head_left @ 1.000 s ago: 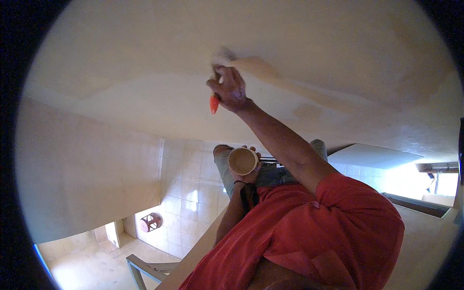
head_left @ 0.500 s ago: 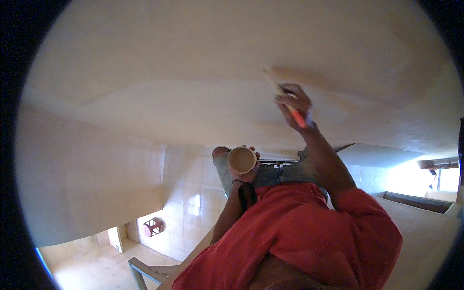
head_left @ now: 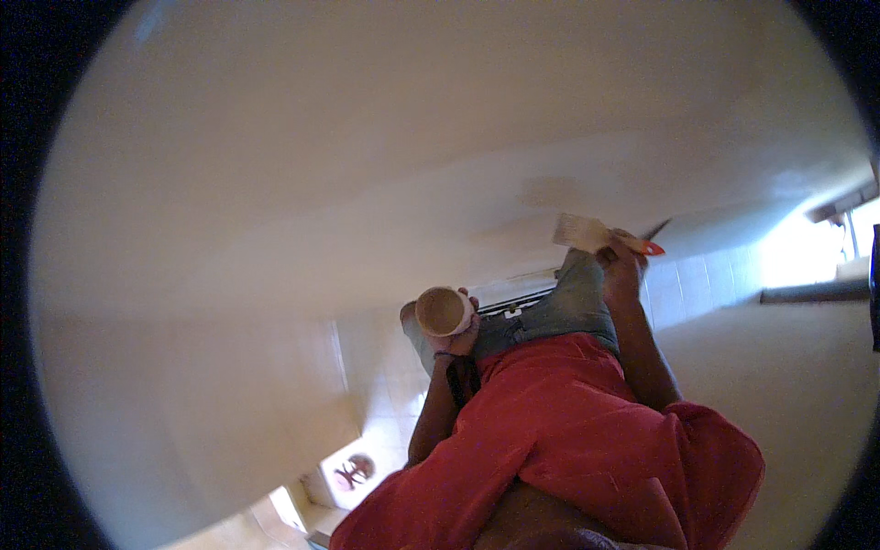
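My left hand is wrapped round a small pale cup, its mouth facing up and a beige colour inside. My right hand grips a wide flat paintbrush by its handle, which ends in orange-red. The pale bristles point to the left, toward the wall in front of me. Whether they touch it I cannot tell. A darker patch shows on the wall just above the bristles.
At lower left a reddish-brown stool stands on the floor far below. A bright window is at the right edge, with a dark ledge beneath. Pale tiles show right of my right forearm.
My right hand has drawn the brush down and to the right, and the brush has turned from slanting to nearly level. The cup stays in my left hand. The view has tilted.
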The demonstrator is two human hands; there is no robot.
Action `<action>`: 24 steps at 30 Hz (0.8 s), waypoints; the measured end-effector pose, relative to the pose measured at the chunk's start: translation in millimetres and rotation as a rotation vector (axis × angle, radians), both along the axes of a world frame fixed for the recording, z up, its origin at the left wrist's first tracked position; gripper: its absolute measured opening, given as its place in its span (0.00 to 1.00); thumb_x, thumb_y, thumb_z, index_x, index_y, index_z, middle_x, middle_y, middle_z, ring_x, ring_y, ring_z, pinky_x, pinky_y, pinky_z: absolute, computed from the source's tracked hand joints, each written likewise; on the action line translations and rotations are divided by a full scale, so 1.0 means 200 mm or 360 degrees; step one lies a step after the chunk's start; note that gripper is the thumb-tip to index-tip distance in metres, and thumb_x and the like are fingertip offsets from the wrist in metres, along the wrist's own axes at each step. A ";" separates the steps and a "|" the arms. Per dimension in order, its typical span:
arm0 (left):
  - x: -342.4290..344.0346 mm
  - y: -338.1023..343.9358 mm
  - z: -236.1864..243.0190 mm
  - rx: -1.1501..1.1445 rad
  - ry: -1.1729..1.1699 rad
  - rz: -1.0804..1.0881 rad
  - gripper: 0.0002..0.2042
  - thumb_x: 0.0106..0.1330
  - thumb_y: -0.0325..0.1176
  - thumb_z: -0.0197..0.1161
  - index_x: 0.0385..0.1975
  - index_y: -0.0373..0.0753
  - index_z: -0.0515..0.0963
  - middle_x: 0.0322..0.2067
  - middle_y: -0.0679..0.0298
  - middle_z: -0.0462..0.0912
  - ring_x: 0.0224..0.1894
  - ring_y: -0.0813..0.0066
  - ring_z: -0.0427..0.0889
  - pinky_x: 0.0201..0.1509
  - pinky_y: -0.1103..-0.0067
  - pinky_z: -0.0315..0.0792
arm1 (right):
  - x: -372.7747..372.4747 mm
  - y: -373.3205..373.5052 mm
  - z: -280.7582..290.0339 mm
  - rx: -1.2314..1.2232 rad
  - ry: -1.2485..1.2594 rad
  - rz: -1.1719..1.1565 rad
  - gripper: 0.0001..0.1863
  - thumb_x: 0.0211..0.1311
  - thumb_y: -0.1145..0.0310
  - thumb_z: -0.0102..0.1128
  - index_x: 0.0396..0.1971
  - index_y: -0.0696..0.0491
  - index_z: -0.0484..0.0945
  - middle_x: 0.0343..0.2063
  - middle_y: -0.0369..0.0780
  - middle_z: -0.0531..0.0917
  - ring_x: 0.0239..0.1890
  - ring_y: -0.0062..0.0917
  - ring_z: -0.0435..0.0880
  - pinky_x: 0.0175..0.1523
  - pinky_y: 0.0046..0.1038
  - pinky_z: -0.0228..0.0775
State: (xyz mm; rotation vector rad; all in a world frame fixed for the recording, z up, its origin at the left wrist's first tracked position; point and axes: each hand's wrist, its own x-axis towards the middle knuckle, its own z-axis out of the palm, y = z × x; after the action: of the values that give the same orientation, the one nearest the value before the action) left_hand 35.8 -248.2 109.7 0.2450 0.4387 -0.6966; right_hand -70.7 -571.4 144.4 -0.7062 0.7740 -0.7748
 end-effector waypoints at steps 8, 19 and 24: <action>0.02 -0.08 0.11 -0.0245 -0.0322 -0.0217 0.27 0.59 0.53 0.62 0.55 0.45 0.74 0.55 0.52 0.73 0.55 0.48 0.71 0.48 0.56 0.79 | 0.21 0.06 0.24 0.0032 -0.0305 0.0180 0.09 0.57 0.72 0.65 0.38 0.54 0.79 0.32 0.38 0.82 0.33 0.27 0.83 0.36 0.31 0.80; -0.03 -0.07 0.09 -0.0370 -0.0276 -0.0269 0.28 0.59 0.53 0.65 0.56 0.46 0.73 0.58 0.54 0.71 0.59 0.48 0.68 0.53 0.55 0.76 | 0.35 -0.14 0.39 -0.1100 -0.0310 -0.0357 0.09 0.53 0.79 0.68 0.35 0.55 0.81 0.38 0.42 0.85 0.36 0.27 0.85 0.41 0.27 0.79; -0.06 -0.08 0.10 -0.0433 -0.0235 -0.0252 0.29 0.60 0.58 0.60 0.58 0.48 0.72 0.57 0.53 0.72 0.60 0.46 0.68 0.52 0.52 0.77 | 0.40 -0.27 0.64 -0.2326 -0.0033 -0.0923 0.11 0.56 0.82 0.66 0.38 0.54 0.81 0.43 0.45 0.83 0.44 0.29 0.83 0.48 0.30 0.78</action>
State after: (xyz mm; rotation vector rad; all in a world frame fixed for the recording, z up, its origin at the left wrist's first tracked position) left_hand 24.6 -263.4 129.3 0.0732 0.1813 -0.8782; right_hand 9.7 -625.6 272.4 -1.7868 0.2599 -1.9070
